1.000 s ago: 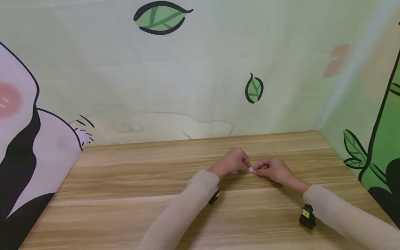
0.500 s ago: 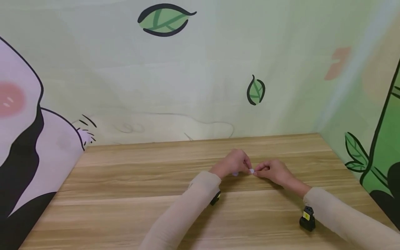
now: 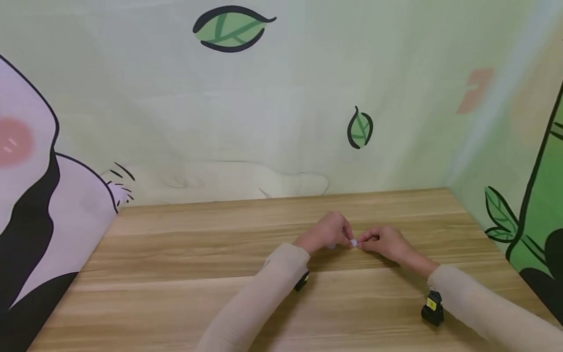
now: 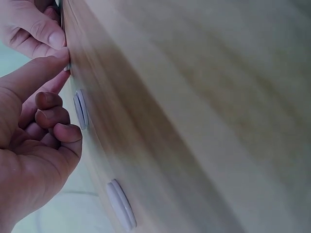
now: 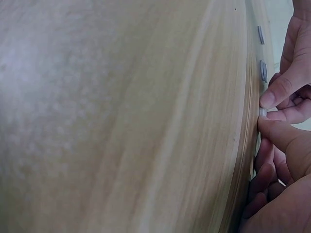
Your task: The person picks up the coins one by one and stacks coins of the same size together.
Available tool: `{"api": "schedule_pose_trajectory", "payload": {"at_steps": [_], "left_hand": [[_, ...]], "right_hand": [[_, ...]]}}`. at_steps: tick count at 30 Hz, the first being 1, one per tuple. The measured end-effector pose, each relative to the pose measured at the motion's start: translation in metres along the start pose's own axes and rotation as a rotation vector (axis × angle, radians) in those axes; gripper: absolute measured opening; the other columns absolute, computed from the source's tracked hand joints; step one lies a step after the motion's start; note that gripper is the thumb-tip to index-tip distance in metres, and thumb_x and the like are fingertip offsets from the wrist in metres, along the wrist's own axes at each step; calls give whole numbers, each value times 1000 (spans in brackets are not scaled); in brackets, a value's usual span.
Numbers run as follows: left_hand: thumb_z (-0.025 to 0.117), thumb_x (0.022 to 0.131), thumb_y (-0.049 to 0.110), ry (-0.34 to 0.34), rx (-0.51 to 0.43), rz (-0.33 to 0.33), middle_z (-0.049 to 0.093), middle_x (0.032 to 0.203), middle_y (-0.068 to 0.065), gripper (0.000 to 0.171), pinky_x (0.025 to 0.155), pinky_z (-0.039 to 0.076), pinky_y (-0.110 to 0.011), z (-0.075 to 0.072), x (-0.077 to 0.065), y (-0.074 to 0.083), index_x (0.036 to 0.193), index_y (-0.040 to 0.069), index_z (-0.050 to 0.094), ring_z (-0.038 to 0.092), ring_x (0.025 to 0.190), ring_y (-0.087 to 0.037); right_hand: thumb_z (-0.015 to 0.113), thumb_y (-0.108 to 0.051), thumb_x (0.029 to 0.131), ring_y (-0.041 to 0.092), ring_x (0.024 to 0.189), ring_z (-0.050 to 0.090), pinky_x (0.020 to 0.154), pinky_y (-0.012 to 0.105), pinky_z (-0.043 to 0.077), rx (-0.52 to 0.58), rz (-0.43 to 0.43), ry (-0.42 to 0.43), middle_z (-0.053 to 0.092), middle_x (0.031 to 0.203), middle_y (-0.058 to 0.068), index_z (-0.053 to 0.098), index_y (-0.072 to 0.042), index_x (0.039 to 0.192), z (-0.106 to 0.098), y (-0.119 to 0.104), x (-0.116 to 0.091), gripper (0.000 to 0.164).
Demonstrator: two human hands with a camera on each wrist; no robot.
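A small white disc (image 3: 354,242) sits between the two hands on the wooden table. My left hand (image 3: 329,231) pinches it from the left with thumb and forefinger. From the other side my right hand (image 3: 386,241) pinches the disc between its thumb and finger. In the right wrist view only a thin white edge of the disc (image 5: 263,112) shows between the fingertips. Two more pale round pieces lie on the wood beside the left hand, a nearer one (image 4: 80,109) and a farther one (image 4: 120,206). Each looks like two thin discs stacked flat.
The wood-grain table (image 3: 176,293) runs back to a fabric backdrop (image 3: 286,122) printed with leaves and cartoon shapes. Another printed panel (image 3: 484,161) stands along the right side. A black wrist camera (image 3: 433,308) hangs below the right sleeve.
The head view has shifted slightly, so the whole scene appears a little lower. Both hands keep their pinch on the small disc, with hardly any movement of the fingers.
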State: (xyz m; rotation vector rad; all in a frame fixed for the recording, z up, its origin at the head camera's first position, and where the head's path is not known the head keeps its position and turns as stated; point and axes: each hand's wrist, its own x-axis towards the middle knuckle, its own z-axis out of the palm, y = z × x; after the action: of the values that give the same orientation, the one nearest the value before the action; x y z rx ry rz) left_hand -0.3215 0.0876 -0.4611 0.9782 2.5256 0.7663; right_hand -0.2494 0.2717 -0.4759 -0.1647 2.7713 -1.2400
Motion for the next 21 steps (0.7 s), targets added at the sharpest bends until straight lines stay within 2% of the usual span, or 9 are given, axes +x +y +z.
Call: {"api": "schedule_pose_trajectory", "payload": {"at_steps": [7, 14, 21], "left_hand": [[86, 84, 18, -25, 17, 9, 70, 72, 7, 12, 57, 44, -16, -2, -4, -1, 85, 8, 79, 53, 60, -4], [86, 84, 21, 15, 67, 31, 72, 78, 8, 13, 67, 44, -15, 1, -2, -5, 87, 10, 80, 53, 70, -3], [85, 85, 24, 16, 102, 55, 74, 85, 8, 15, 73, 46, -15, 4, 1, -2, 91, 11, 80, 58, 77, -4]], "right_hand": [[78, -18, 90, 11, 76, 55, 66, 23, 45, 40, -63, -67, 69, 84, 2, 75, -2, 103, -2, 4, 2, 21], [75, -17, 91, 14, 81, 56, 69, 24, 46, 53, -67, -104, 69, 89, 3, 73, -1, 110, -6, 6, 4, 25], [73, -15, 93, 12, 80, 55, 69, 24, 45, 37, -84, -124, 67, 90, 2, 71, 1, 112, -13, 11, 2, 25]]}}
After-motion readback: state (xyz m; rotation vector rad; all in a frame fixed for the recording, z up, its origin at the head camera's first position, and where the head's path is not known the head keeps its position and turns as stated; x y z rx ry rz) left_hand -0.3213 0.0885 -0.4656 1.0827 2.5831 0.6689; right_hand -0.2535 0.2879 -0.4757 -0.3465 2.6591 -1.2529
